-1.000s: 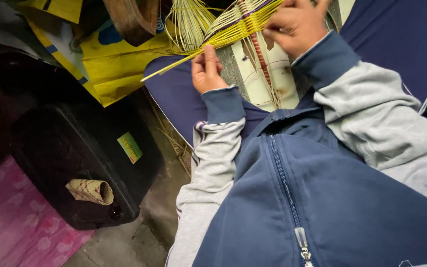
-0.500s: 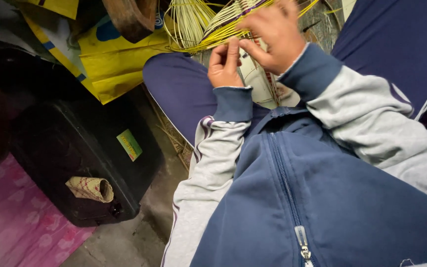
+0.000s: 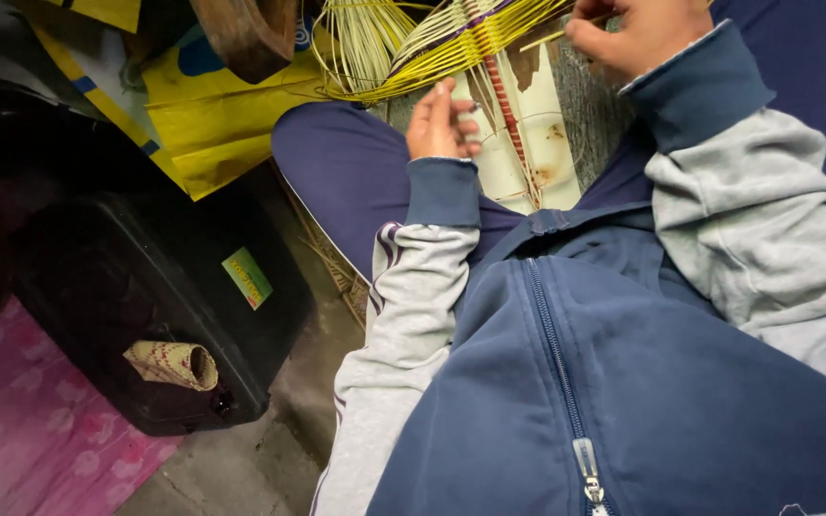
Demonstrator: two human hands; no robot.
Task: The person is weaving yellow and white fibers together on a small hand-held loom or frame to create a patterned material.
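Yellow woven strips [image 3: 451,48], pink mat [image 3: 21,440]

- There is only one view, from a camera on the person's head.
- It faces steeply down over the blue jacket [image 3: 623,382] to the lap, very near.
- The left hand [image 3: 440,122] and right hand [image 3: 638,33] are at the top edge, the floor [image 3: 260,459] at lower left.

Upper centre: stiff, slightly glossy yellow woven strips [image 3: 451,48]. Left: matt black hard plastic case [image 3: 145,306] carrying a rolled woven mat [image 3: 174,365]. Lower centre: soft matt cloth jacket [image 3: 623,382], metal zip.
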